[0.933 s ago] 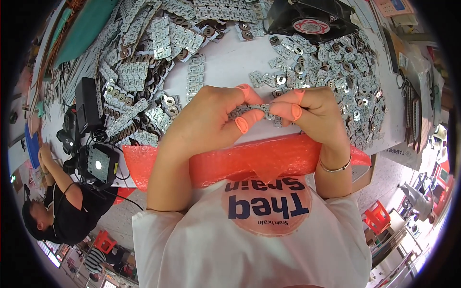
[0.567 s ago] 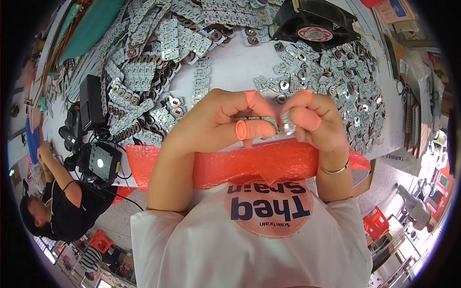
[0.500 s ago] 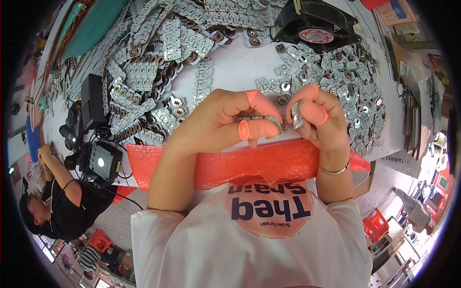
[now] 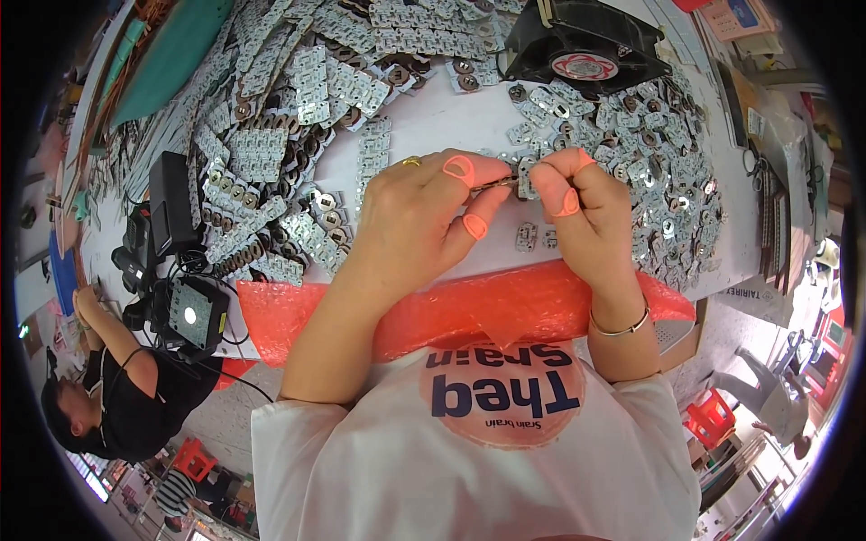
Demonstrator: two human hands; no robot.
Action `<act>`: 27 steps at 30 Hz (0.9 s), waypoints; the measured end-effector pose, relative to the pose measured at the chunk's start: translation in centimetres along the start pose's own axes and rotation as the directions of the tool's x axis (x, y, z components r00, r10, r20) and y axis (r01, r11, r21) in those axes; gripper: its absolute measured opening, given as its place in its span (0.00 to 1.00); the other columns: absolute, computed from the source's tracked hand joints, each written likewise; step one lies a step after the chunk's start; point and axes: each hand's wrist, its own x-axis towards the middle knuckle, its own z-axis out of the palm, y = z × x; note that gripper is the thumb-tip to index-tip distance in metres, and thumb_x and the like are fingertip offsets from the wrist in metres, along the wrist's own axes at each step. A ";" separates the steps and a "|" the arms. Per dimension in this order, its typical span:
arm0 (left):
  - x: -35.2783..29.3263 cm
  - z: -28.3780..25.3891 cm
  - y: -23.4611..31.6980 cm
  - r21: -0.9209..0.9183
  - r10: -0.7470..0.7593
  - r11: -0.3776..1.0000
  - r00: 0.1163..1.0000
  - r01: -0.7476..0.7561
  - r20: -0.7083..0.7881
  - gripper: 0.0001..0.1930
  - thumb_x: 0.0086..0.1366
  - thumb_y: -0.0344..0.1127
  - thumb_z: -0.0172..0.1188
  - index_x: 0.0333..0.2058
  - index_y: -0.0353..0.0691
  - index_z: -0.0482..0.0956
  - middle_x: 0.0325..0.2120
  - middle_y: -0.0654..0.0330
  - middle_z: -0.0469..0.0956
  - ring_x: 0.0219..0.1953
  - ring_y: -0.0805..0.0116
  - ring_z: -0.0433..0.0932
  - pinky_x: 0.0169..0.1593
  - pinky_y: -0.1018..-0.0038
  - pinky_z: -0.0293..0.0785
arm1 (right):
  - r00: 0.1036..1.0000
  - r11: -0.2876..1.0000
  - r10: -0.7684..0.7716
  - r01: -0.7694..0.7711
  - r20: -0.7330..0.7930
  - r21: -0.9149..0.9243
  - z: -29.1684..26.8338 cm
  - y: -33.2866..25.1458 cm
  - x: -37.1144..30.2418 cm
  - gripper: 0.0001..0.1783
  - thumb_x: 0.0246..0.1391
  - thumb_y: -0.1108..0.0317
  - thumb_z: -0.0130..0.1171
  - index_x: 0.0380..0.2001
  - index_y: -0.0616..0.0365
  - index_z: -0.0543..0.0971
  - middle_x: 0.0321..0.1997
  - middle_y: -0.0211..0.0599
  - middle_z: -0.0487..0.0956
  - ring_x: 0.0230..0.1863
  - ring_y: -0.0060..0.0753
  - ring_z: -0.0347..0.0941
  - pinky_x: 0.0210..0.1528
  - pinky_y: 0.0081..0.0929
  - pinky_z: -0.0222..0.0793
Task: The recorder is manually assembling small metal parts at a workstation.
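Pink finger cots cover the thumb and forefinger of both my hands. My left hand (image 4: 410,216) is closed in a pinch on a short circuit board strip (image 4: 494,185), seen nearly edge-on. At its right end, a small circuit board (image 4: 526,178) is pinched between the thumb and forefinger of my right hand (image 4: 591,212). Whether that board is still joined to the strip I cannot tell. Below the pinch, loose small circuit boards (image 4: 526,237) lie on the white table (image 4: 433,122).
Unseparated board panels (image 4: 257,153) are heaped at the left, loose boards (image 4: 663,171) at the right. A black fan (image 4: 586,54) stands at the back. Red plastic film (image 4: 469,302) covers the front edge. Black devices (image 4: 194,307) with cables sit left, near a seated person (image 4: 135,388).
Both hands have moved away from my body, over the table, and come together at the strip. Loose boards now show below them.
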 end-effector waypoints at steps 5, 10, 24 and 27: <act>0.2 0.7 0.3 -0.020 -0.020 1.000 0.995 0.018 -0.094 0.07 0.53 0.28 0.64 0.33 0.37 0.77 0.28 0.59 0.80 0.25 0.63 0.78 0.28 0.73 0.73 | 0.987 0.969 0.157 -0.151 -0.016 0.194 0.1 -0.4 -0.3 0.08 0.57 0.69 0.56 0.28 0.64 0.76 0.22 0.25 0.73 0.21 0.14 0.65 0.24 0.16 0.62; -0.1 1.3 -0.2 0.095 0.077 0.993 0.996 -0.072 -0.047 0.06 0.55 0.31 0.63 0.32 0.41 0.78 0.27 0.61 0.79 0.24 0.63 0.77 0.27 0.71 0.72 | 0.979 0.958 0.196 -0.177 -0.063 0.228 0.2 -0.2 -0.1 0.07 0.57 0.69 0.56 0.28 0.60 0.75 0.17 0.22 0.69 0.18 0.11 0.61 0.21 0.12 0.55; -0.4 1.1 0.2 -0.489 -0.356 0.773 0.915 0.403 0.192 0.11 0.57 0.27 0.62 0.39 0.34 0.76 0.33 0.56 0.79 0.32 0.70 0.80 0.36 0.77 0.77 | 0.943 0.932 0.312 -0.328 0.117 0.152 -3.0 0.1 0.3 0.09 0.54 0.67 0.60 0.31 0.64 0.82 0.19 0.29 0.76 0.20 0.16 0.67 0.23 0.15 0.61; -0.4 0.8 -0.1 -0.565 -0.334 0.714 0.910 0.414 0.244 0.09 0.59 0.26 0.62 0.38 0.34 0.73 0.33 0.61 0.77 0.35 0.76 0.76 0.35 0.79 0.76 | 0.950 0.942 0.256 -0.287 0.178 0.175 -3.1 0.3 0.3 0.10 0.52 0.68 0.61 0.31 0.65 0.83 0.19 0.32 0.78 0.19 0.16 0.68 0.21 0.17 0.62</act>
